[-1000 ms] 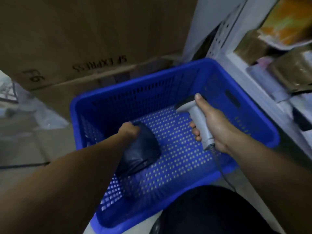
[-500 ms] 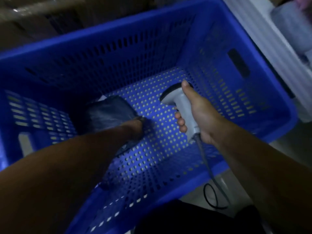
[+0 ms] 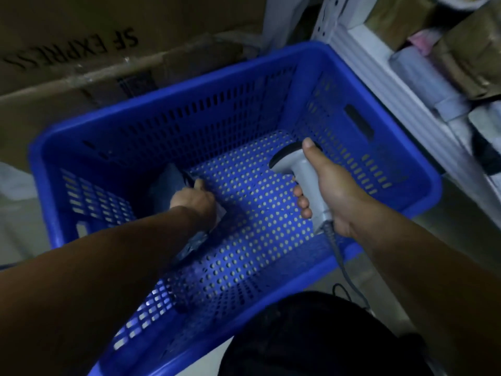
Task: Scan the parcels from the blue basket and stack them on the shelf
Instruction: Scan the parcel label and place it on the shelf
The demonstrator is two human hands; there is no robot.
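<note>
Left grip [image 3: 193, 200] on one parcel [image 3: 162, 189], right grip [image 3: 334, 197] on one scanner [image 3: 301, 169], one basket [image 3: 217, 126].

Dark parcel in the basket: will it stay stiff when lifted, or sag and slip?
Probably floppy: the dark parcel looks like a soft plastic mailer, with a rumpled outline around the left hand. Likely light, since one hand alone grips it. Its plastic-looking film may be slippery, so a firm pinch seems wise.
</note>
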